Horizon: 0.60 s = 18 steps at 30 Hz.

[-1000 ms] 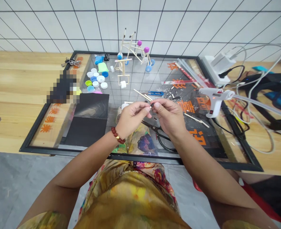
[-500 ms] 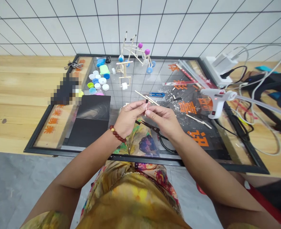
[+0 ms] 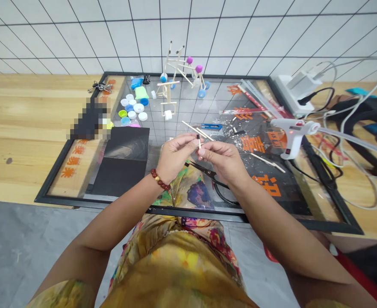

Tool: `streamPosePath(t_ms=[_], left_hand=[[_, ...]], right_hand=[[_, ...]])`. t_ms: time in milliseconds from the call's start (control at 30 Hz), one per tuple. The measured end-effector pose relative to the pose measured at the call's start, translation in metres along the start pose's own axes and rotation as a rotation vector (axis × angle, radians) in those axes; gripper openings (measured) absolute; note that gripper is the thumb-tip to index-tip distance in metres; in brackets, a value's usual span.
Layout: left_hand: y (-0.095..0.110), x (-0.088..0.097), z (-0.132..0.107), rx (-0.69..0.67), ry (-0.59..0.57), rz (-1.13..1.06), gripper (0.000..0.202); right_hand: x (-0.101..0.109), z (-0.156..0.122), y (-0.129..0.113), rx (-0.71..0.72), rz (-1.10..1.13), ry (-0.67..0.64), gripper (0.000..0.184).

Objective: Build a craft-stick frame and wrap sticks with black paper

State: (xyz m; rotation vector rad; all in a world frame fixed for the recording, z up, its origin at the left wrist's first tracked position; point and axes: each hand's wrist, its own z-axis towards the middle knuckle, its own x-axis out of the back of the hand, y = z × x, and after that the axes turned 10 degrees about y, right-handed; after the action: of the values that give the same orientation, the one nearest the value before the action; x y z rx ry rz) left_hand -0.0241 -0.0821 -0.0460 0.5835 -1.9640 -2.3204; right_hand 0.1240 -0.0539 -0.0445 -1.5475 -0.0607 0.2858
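Observation:
Between my fingertips is a short wooden stick (image 3: 199, 145) with a black tip at its upper end. My left hand (image 3: 175, 155), with a beaded bracelet at the wrist, pinches it near the black tip. The thumb and forefinger of my right hand (image 3: 226, 161) grip its lower end. Just below the hands lies a pair of black scissors (image 3: 210, 173), partly hidden by my right hand. Beyond my fingers are loose wooden sticks (image 3: 193, 128) and a blue utility knife (image 3: 211, 126).
A stick frame (image 3: 168, 83) with pink balls and bottle caps stands at the back. Several bottle caps (image 3: 131, 115) and black card (image 3: 121, 171) lie left. To the right are a white glue gun (image 3: 293, 132), a power strip (image 3: 293, 96), cables and glue sticks (image 3: 260, 98).
My fingers have shifted slightly on the stick, and more of its pale length shows below the black tip. The whole view has moved a little; the things on the table stay put.

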Motion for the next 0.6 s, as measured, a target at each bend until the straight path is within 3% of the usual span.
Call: streamPosePath(t_ms=[167,400,600], left_hand=[[0.0025,-0.0004,-0.0012,-0.053,0.018,0.026,0.008],[0.0029,-0.0003,0.0005,0.009,0.024,-0.014,0.007],[0.0056,0.0006,-0.0007,-0.031,0.04,0.05,0.012]], right_hand=[[0.0005,-0.0006,0.0009,0.037,-0.014,-0.008,0.023],[0.0033,-0.001,0.0039,0.103,-0.106,-0.014,0.023],[0.002,-0.0033,0.0043,0.135,-0.131,-0.032,0.022]])
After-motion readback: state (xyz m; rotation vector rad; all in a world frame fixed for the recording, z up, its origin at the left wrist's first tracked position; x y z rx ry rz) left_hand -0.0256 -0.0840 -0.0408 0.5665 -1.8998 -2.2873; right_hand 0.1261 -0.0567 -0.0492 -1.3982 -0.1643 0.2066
